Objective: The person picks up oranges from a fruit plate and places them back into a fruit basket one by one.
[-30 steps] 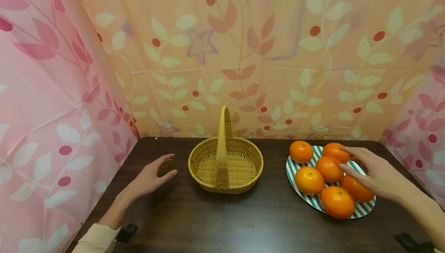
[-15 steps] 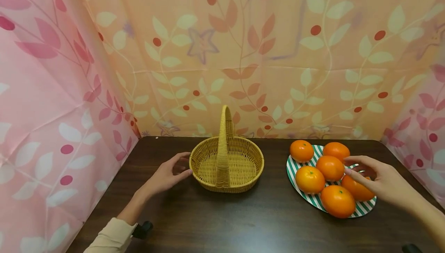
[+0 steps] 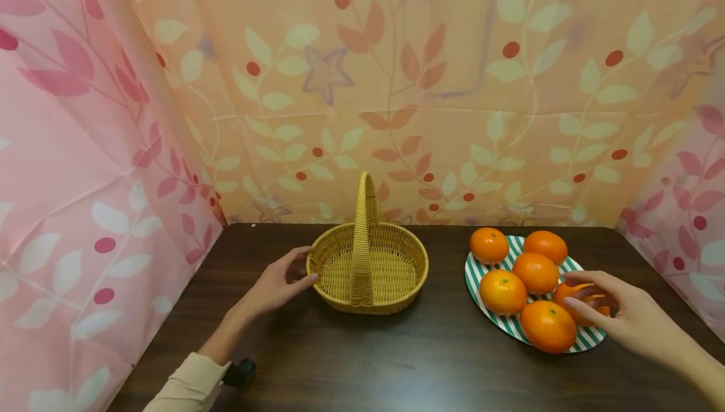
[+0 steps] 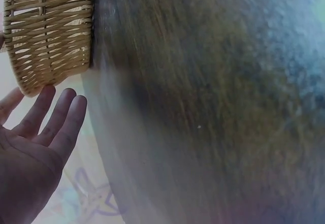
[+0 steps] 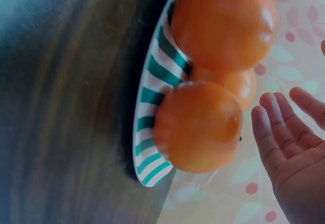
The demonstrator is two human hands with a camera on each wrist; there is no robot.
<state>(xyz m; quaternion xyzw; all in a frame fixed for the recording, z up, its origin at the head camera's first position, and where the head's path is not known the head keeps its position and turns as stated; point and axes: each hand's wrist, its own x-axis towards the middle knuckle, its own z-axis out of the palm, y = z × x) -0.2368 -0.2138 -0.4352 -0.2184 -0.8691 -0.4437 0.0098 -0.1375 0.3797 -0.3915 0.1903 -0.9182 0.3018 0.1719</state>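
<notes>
A yellow wicker basket [image 3: 396, 273] with a tall arched handle stands mid-table. My left hand [image 3: 277, 283] is at its left end, thumb and fingers reaching the rim. In the left wrist view the fingers [image 4: 66, 117] are fairly straight, at the basket's woven wall [image 4: 51, 41]. My right hand [image 3: 629, 311] hovers over the rightmost orange [image 3: 578, 299], partly covering it. Its fingers [image 5: 274, 127] are loosely spread, and in the right wrist view they stand apart from the near orange [image 5: 200, 127]. Nothing is in that hand.
An oval plate [image 3: 473, 286] with green and white stripes bears several oranges [image 3: 548, 327] on the right of the dark wooden table [image 3: 385, 361]. Patterned cloth [image 3: 362, 85] rises behind the table and along both sides.
My left hand has moved right to the basket's left rim. My right hand has come down and toward me, from the back orange to above the rightmost one.
</notes>
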